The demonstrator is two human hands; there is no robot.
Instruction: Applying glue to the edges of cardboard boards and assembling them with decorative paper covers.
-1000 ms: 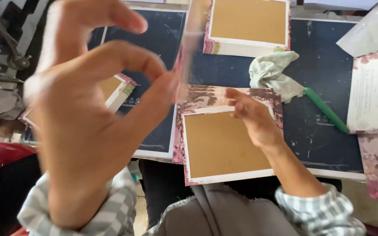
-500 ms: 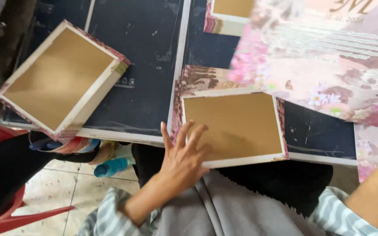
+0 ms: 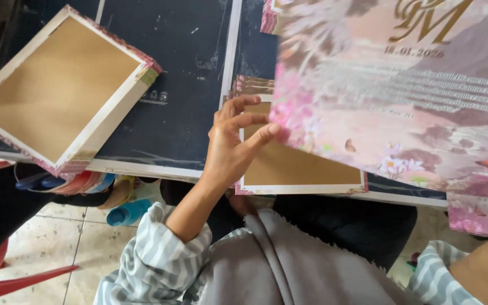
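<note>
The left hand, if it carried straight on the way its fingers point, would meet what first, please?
Most likely the floral printed sheet: the left hand points right, its fingertips already at the sheet's blurred pink edge above the brown board. Depth between them is unclear.

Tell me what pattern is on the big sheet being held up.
The printed sheet shows pink flowers and butterflies, seen from the head view.

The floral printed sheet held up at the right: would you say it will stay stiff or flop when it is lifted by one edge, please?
The floral printed sheet probably bends a little: it looks thin and wide, and it hangs over the brown board. It seems light for its size, since the left hand touches only its edge with fingertips. Its smooth printed face may be somewhat slippery.
</note>
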